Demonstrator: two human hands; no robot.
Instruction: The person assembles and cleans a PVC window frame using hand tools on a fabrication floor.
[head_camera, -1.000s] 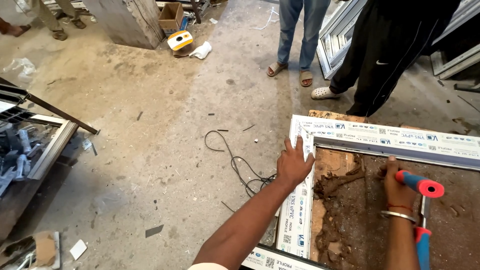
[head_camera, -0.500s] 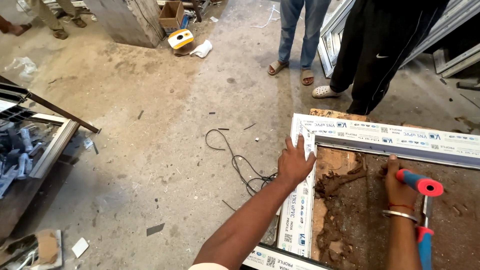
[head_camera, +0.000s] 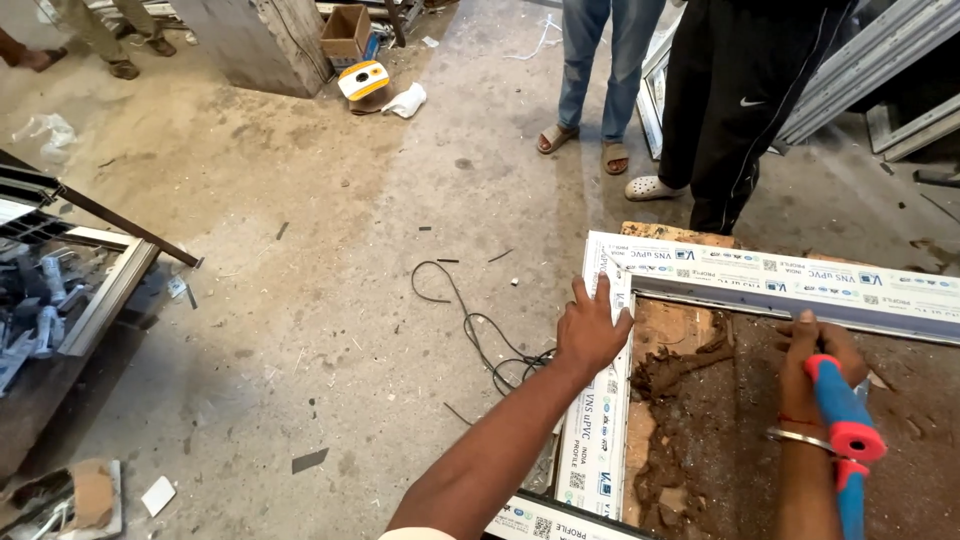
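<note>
At the far left edge of the concrete floor (head_camera: 300, 280) sits a low rack of grey metal parts (head_camera: 40, 300), with scraps of card near the bottom left corner. Further right, a thin black cable (head_camera: 470, 320) loops across the floor, ending just beside the white window frame (head_camera: 760, 275) that lies flat at the right. On the frame's left rail, near its upper left corner, the left hand (head_camera: 590, 330) rests palm down with the fingers spread flat, gripping nothing. Inside the frame lies a rough brown board (head_camera: 720, 430) caked with dirt. To the right, beside the frame's top rail, the right hand (head_camera: 815, 345) is closed round a tool with a blue and red handle (head_camera: 845, 420). Beyond the frame's top edge stand two people, one in jeans and sandals (head_camera: 600, 80), one in black trousers (head_camera: 740, 110).
</note>
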